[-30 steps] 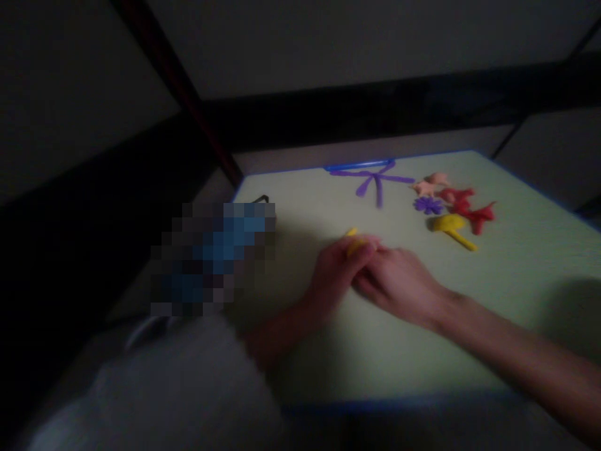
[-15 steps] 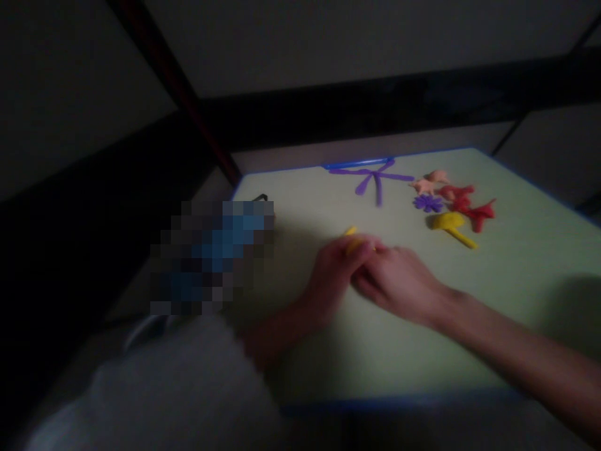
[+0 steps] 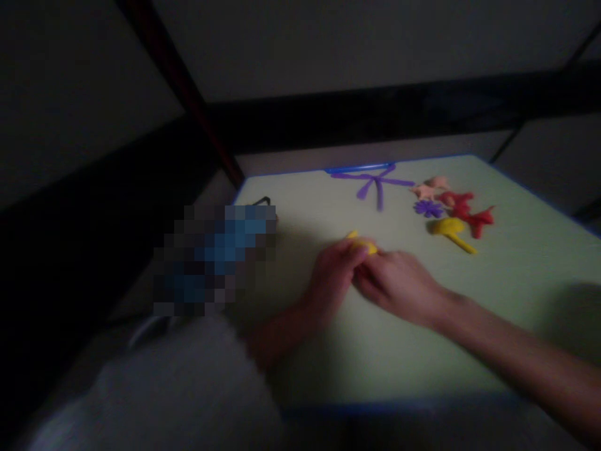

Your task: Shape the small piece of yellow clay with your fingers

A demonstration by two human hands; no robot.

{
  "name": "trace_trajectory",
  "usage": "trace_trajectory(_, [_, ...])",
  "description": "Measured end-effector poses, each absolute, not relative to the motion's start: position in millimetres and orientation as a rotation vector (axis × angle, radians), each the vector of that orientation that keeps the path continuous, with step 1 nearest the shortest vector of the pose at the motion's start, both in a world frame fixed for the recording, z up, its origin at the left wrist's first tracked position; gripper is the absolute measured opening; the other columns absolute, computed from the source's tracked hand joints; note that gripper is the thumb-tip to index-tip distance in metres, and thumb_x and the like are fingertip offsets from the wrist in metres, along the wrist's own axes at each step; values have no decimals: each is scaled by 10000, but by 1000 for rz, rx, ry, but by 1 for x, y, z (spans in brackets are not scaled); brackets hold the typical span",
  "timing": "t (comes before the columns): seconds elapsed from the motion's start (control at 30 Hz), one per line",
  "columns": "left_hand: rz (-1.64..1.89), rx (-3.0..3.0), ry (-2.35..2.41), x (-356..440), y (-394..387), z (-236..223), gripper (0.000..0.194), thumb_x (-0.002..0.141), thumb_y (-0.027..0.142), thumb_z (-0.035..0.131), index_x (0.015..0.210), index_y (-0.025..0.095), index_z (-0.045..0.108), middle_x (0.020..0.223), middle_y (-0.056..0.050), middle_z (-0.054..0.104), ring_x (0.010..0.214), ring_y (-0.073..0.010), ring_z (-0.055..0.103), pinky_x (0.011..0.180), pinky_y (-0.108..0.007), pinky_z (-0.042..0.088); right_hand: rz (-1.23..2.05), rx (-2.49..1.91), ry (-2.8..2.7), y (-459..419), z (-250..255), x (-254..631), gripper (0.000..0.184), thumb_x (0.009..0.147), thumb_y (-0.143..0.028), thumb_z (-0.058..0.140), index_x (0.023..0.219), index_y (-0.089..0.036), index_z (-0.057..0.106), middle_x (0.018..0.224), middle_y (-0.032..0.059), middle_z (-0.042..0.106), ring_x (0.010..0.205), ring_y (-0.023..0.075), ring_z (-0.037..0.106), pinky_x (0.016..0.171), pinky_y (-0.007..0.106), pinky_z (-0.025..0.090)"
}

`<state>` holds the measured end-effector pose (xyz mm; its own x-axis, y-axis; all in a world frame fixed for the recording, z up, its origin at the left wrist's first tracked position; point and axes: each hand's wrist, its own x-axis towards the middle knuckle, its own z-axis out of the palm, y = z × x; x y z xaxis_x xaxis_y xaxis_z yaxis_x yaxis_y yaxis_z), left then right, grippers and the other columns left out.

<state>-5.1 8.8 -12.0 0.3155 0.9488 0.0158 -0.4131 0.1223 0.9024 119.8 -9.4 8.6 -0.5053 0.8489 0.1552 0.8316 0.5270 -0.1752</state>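
Observation:
My left hand (image 3: 328,269) and my right hand (image 3: 397,275) meet above the middle of the table. Between their fingers is a piece of yellow modelling clay (image 3: 365,247), mostly covered by the left thumb and fingers. A small yellow tip sticks out beyond the left fingers. Both hands are closed; the right fingertips press against the clay from the right side, partly hidden. To the right of my hands lies a yellow clay shape (image 3: 448,227) with a rounded head and a thin stem.
On the pale table (image 3: 422,351) lie a purple clay flower (image 3: 428,208), red clay figures (image 3: 481,220), and pinkish clay figures (image 3: 424,191). Purple strips (image 3: 377,181) cross near a blue rod (image 3: 359,168) at the far edge. A pixelated patch (image 3: 220,250) covers the left side, above white cloth (image 3: 188,382).
The view has tilted slightly, so the table sits a little lower. More of the yellow clay shows between my fingers. The hands stay together in about the same place.

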Motion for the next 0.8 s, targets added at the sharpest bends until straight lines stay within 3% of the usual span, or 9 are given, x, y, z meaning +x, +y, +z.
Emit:
trace_trajectory(0.17, [1096,1034,713,-5,9,-14,203,694,336,611,741,147,668,755,-55,647,790,-182,588,786,-312,445,86,-1435,-2560,-10,11,120,218,835,-243,372,808,-149,567,727,73,635,501,118,471,490,272,215])
trace_trajectory(0.43, [1117,959,706,-4,10,-10,214,630,292,680,772,150,607,743,-17,610,755,-134,565,755,-274,428,111,-1404,-2513,-9,11,122,220,820,-240,384,799,-148,583,632,34,581,465,96,395,474,267,188])
trace_trajectory(0.57, [1094,936,686,-4,9,-8,120,700,266,588,721,148,597,736,-28,609,769,-149,572,773,-296,429,74,-1426,-2530,-7,8,122,224,829,-246,377,813,-157,582,662,44,606,464,99,397,483,276,180])
trace_trajectory(0.8, [1004,1145,726,-9,13,-16,207,685,338,638,741,139,628,692,-30,589,717,-152,545,749,-310,429,37,-1438,-2549,-9,10,122,220,826,-236,377,792,-150,577,629,42,597,451,99,396,472,275,164])
